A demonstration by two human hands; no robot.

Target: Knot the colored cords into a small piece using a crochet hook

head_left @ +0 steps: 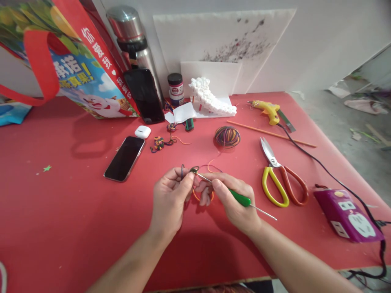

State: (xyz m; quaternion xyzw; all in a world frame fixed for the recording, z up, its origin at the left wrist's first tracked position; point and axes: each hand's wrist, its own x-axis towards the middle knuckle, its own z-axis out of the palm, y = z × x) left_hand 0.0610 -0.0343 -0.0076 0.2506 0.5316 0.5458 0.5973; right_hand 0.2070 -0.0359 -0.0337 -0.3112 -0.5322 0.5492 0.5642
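My left hand [172, 197] pinches a small dark loop of yarn [194, 169] between thumb and forefinger. My right hand [233, 199] holds a crochet hook with a green handle [240, 197]; its thin metal tip reaches left into the yarn at my left fingertips. An orange strand hangs below, between the two hands. From the work a thin strand runs up toward a multicoloured yarn ball [227, 136] lying beyond my hands. Further left lies a small knotted piece of coloured yarn [159, 143].
A black phone [124, 158] and white case [142, 132] lie left. Scissors [275, 175], a yellow glue gun [265, 109], an orange stick [271, 133] and a purple power block [348, 215] are right. A bag [91, 81], steel flask [131, 28] and jar [175, 87] stand behind on the red table [61, 211].
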